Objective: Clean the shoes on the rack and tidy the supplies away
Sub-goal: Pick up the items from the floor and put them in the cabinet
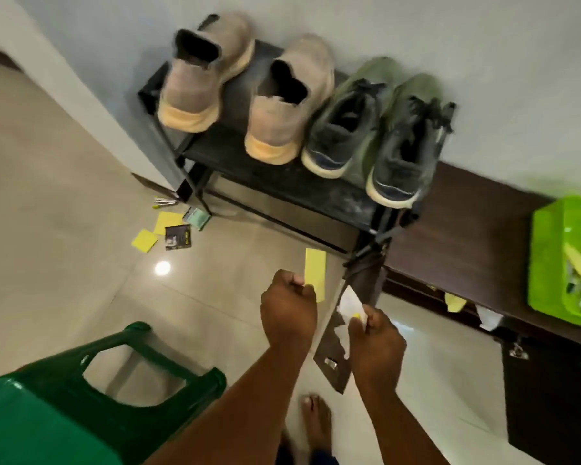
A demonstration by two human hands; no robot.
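Observation:
A black shoe rack point(282, 186) stands against the wall. On it sit a pair of beige slip-on shoes point(242, 88) at the left and a pair of green lace-up sneakers point(383, 129) at the right. Below the rack, my left hand point(287, 310) pinches a yellow strip point(315, 273) that stands upright. My right hand point(374, 340) pinches a torn white wrapper point(349, 302) with a yellow bit at its edge. The two hands are a short way apart.
Yellow cloths point(145, 240), packets point(178, 237) and small tools lie on the tiled floor left of the rack. A lime green basket point(547, 263) with supplies sits on a dark wooden cabinet point(467, 250) at the right. A green plastic stool point(81, 397) stands at lower left.

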